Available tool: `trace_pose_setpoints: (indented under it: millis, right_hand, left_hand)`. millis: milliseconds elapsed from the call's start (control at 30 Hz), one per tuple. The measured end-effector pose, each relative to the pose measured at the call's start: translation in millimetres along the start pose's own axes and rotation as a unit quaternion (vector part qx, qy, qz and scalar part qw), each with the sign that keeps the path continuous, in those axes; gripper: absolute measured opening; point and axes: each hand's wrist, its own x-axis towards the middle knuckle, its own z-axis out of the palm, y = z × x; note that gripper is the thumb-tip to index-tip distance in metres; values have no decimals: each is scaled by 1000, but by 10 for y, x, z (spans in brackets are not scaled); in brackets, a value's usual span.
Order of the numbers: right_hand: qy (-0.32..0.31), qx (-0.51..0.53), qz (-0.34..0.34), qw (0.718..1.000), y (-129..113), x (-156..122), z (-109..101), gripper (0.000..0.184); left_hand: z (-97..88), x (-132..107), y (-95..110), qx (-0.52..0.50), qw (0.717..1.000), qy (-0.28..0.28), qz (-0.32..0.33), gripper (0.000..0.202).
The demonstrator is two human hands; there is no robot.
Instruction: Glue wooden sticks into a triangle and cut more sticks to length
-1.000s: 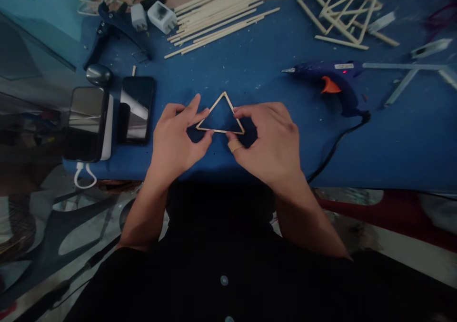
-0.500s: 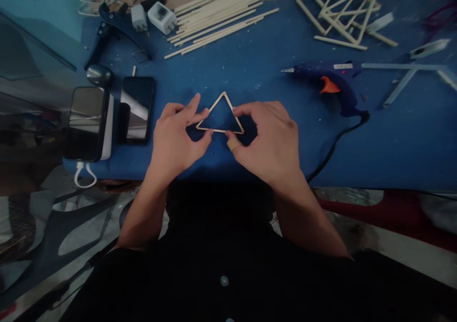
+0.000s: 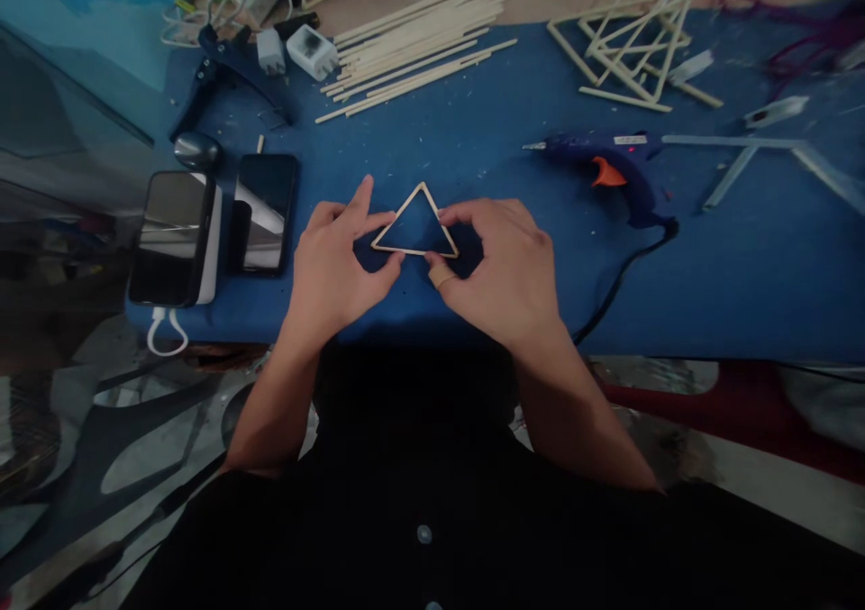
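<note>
The triangle (image 3: pixel 414 252), made of 3 pale sticks, is in front of the person's black shirt (image 3: pixel 419 448), over the near part of the blue table (image 3: pixel 378 155), with 1 corner pointing away from the body. Whether it rests on the table or sits just above it cannot be told.

The left hand (image 3: pixel 331 254) is clamped on the triangle's left corner: the thumb meets the near side, 1 finger meets the left side, and another finger sticks up and away. The right hand (image 3: pixel 510 263) pinches the right corner, thumb on the near side and forefinger on the right side; a tan band (image 3: pixel 441 277) circles that thumb. The 2 thumbs are apart, with bare stick between them.

To the right lies a glue gun (image 3: pixel 581 147) with an orange trigger (image 3: pixel 608 172) and a small red light, its nozzle pointing left. A glue stick (image 3: pixel 730 142) extends from its rear, and a black cord (image 3: pixel 619 283) runs from its handle toward the near edge.

Beyond the triangle lie loose sticks (image 3: pixel 415 42), with joined frames (image 3: pixel 632 51) to their right. Left of the left hand are 2 phones (image 3: pixel 263 213) and a mouse (image 3: pixel 197 150).
</note>
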Motion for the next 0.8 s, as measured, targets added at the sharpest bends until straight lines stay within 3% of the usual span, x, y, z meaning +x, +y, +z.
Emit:
trace_pose_setpoints:
  millis: [233, 800]
  right_hand:
    - [8, 17, -16, 1000, 22, -1, -2, 30]
    - [-9, 34, -21, 999, 26, -23, -58, 33]
  left_hand:
    - [-39, -41, 1, -5, 1000, 14, 10, 93]
    - [-74, -99, 24, -33, 999, 18, 14, 78]
